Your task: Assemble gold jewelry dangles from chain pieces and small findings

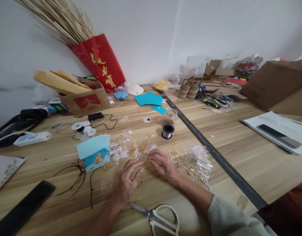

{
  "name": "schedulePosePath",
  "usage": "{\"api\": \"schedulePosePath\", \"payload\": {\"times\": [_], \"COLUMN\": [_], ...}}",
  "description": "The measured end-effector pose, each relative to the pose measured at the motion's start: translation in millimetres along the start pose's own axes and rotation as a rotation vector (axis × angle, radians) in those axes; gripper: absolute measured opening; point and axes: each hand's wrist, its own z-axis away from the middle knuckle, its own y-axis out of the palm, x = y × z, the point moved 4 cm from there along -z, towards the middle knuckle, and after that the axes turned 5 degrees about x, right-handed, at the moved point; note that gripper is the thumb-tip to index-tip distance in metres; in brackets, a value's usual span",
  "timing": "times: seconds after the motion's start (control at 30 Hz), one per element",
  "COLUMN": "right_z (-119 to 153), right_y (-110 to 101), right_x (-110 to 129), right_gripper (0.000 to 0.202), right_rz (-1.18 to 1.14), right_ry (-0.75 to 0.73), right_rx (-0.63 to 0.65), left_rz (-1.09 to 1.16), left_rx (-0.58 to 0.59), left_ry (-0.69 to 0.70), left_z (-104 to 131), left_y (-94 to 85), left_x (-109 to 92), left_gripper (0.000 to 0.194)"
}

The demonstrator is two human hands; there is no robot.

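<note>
My left hand (130, 177) rests low over the wooden table with its thumb and fingers apart; I see nothing held in it. Close by, my right hand (163, 164) has its fingertips drawn together at the edge of the bead piles. Whatever they pinch, if anything, is too small to make out. Silver beads (120, 153) and gold beads (134, 145) lie in loose heaps just beyond both hands. A thin gold chain (142, 184) is between my wrists. To the right are gold and silver chains (187, 168) beside crumpled clear plastic bags (199, 159).
White-handled scissors (163, 218) lie near my forearms. A wire spool (167, 131) and a clear jar (171, 114) stand farther back. Blue cards (94, 147), black cords (75, 173) and a black phone (24, 208) are leftward. A dark strip (210, 147) crosses the table.
</note>
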Motion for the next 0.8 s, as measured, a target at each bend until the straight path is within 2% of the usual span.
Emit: {"api": "schedulePosePath", "payload": {"times": [0.17,0.27,0.37,0.57,0.7,0.8], "right_z": [-10.4,-14.4,-15.3,-9.5,-8.1,-11.1], "right_y": [-26.0,-35.6,-40.9,-45.2,-42.5,-33.7], "right_x": [-1.3,0.8,2.2,2.5,7.6,15.0], "right_gripper": [0.011,0.013,0.013,0.011,0.007,0.005], "right_rz": [-0.019,-0.034,-0.028,0.004,0.014,0.039], "right_ry": [0.058,0.109,0.164,0.217,0.274,0.252], "right_rx": [-0.106,-0.098,-0.077,-0.056,-0.039,0.013], "left_rz": [0.01,0.035,0.086,0.227,0.324,0.373], "left_rx": [-0.015,-0.016,-0.009,0.036,0.055,0.081], "left_ry": [-0.025,-0.063,-0.158,-0.382,-0.46,-0.487], "left_z": [-4.6,-7.5,-7.8,-5.2,-5.7,-8.0], "left_y": [-2.3,-5.3,-7.8,-6.0,-2.9,-1.5], "left_x": [3.9,6.7,10.6,20.4,26.0,25.7], "left_gripper": [0.011,0.011,0.011,0.016,0.019,0.022]}}
